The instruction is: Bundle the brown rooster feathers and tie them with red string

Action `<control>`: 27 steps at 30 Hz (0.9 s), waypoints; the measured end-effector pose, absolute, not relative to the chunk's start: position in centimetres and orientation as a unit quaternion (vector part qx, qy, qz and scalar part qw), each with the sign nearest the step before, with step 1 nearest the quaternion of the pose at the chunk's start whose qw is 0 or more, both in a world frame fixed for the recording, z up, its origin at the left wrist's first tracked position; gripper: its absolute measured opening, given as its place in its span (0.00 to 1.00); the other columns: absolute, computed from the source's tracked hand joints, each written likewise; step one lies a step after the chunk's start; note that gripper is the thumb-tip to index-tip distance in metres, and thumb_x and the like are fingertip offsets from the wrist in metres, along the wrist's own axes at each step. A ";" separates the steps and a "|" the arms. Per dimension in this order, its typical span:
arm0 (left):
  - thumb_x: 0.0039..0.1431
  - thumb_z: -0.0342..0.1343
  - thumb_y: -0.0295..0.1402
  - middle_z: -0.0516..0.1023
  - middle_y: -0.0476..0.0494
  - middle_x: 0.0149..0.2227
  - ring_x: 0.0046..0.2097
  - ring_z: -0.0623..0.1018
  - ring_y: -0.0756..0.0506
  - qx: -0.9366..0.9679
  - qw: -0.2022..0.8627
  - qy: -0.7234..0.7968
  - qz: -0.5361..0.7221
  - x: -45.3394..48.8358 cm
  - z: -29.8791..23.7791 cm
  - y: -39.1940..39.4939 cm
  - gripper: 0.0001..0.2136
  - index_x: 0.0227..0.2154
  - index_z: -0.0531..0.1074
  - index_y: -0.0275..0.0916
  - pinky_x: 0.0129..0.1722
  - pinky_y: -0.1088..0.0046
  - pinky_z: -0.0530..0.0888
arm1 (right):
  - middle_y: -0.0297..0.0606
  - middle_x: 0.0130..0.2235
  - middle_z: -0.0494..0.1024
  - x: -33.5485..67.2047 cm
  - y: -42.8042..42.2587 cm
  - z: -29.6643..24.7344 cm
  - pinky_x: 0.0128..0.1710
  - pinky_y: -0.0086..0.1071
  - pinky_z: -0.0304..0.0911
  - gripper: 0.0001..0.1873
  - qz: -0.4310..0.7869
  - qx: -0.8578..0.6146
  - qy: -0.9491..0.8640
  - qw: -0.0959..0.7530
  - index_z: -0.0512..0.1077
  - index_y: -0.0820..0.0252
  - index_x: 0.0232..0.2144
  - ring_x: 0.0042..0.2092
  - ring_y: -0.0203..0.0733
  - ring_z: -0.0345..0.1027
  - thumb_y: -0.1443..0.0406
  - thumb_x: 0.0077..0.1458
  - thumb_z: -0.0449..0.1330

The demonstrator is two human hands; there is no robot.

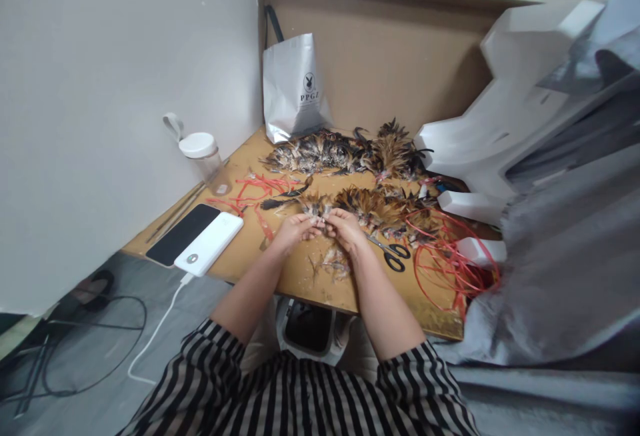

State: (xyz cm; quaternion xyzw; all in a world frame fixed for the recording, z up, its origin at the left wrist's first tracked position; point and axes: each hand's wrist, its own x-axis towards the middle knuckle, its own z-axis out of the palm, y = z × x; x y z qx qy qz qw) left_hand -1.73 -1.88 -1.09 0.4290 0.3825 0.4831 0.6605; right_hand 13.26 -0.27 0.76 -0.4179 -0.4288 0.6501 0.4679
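Observation:
Both hands meet at the middle of the table, pinching the base of a small bunch of feathers (pixel 316 204) whose tips point away from me. My left hand (pixel 296 231) has its fingers closed on the bunch's left side. Close beside it, my right hand (pixel 345 227) pinches the same bunch; the exact grip point is small and partly hidden by fingertips. Brown feathers (pixel 377 208) lie in a row just beyond my right hand. Black-handled scissors (pixel 395 256) rest right of it. Loose feather scraps (pixel 336 261) are scattered below my hands.
A larger feather pile (pixel 325 151) lies at the back before a silver bag (pixel 295 89). Red plastic strips (pixel 265 186) are at left, a red tangle (pixel 453 269) at right. A phone (pixel 183 235), power bank (pixel 209 244) and lidded jar (pixel 205 159) stand left; white foam (pixel 465 136) right.

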 end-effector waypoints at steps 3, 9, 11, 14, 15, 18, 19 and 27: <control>0.44 0.60 0.37 0.77 0.36 0.36 0.27 0.74 0.53 0.413 0.678 0.369 0.483 -1.8 -1.1 -1.9 0.15 0.34 0.73 0.32 0.25 0.81 0.67 | 0.27 0.15 0.65 13.0 -0.2 0.5 0.15 0.22 0.47 0.15 0.621 -0.437 -0.437 0.482 0.64 0.61 0.21 0.16 0.27 0.54 0.59 0.33 0.64; 0.44 0.61 0.35 0.77 0.36 0.35 0.27 0.74 0.54 0.399 0.690 0.367 0.480 -1.9 -1.4 -1.7 0.14 0.33 0.73 0.31 0.24 0.82 0.67 | 0.25 0.15 0.64 12.4 -0.3 0.5 0.17 0.23 0.47 0.12 0.519 -0.469 -0.497 0.514 0.65 0.61 0.21 0.17 0.28 0.52 0.60 0.35 0.62; 0.43 0.61 0.35 0.77 0.37 0.34 0.26 0.74 0.54 0.400 0.688 0.369 0.480 -1.9 -1.4 -1.7 0.13 0.32 0.73 0.31 0.24 0.82 0.67 | 0.26 0.16 0.64 12.2 -0.3 0.4 0.18 0.23 0.48 0.11 0.496 -0.477 -0.511 0.515 0.65 0.62 0.21 0.18 0.28 0.53 0.61 0.35 0.62; 0.43 0.61 0.35 0.77 0.37 0.32 0.25 0.73 0.54 0.410 0.684 0.369 0.476 -1.8 -1.4 -1.8 0.13 0.30 0.74 0.30 0.25 0.81 0.67 | 0.26 0.17 0.65 12.2 -0.3 0.3 0.20 0.24 0.49 0.11 0.487 -0.480 -0.523 0.509 0.66 0.62 0.21 0.19 0.28 0.53 0.61 0.35 0.61; 0.43 0.61 0.35 0.77 0.37 0.31 0.25 0.73 0.54 0.414 0.684 0.368 0.475 -1.8 -1.4 -1.8 0.13 0.30 0.74 0.30 0.25 0.81 0.67 | 0.26 0.17 0.65 12.2 -0.3 0.2 0.20 0.24 0.49 0.11 0.490 -0.480 -0.523 0.506 0.65 0.61 0.21 0.19 0.28 0.53 0.61 0.35 0.61; 0.43 0.61 0.37 0.77 0.37 0.30 0.25 0.73 0.54 0.423 0.680 0.367 0.472 -1.8 -1.4 -1.8 0.14 0.29 0.74 0.30 0.25 0.81 0.68 | 0.26 0.17 0.64 12.3 -0.3 0.3 0.19 0.24 0.48 0.11 0.502 -0.483 -0.515 0.500 0.65 0.61 0.21 0.18 0.28 0.52 0.61 0.35 0.61; 0.43 0.61 0.37 0.77 0.37 0.30 0.25 0.73 0.54 0.426 0.678 0.369 0.472 -1.8 -1.4 -1.8 0.14 0.29 0.74 0.30 0.25 0.81 0.67 | 0.26 0.17 0.64 12.3 -0.3 0.3 0.19 0.24 0.48 0.11 0.505 -0.482 -0.512 0.500 0.65 0.61 0.20 0.18 0.28 0.52 0.61 0.35 0.61; 0.43 0.61 0.39 0.76 0.41 0.26 0.23 0.72 0.54 0.451 0.650 0.377 0.481 -1.6 -1.3 -1.7 0.15 0.29 0.74 0.31 0.24 0.80 0.66 | 0.27 0.17 0.65 12.1 -0.3 0.1 0.19 0.24 0.47 0.10 0.488 -0.479 -0.523 0.508 0.65 0.61 0.21 0.19 0.29 0.52 0.62 0.36 0.61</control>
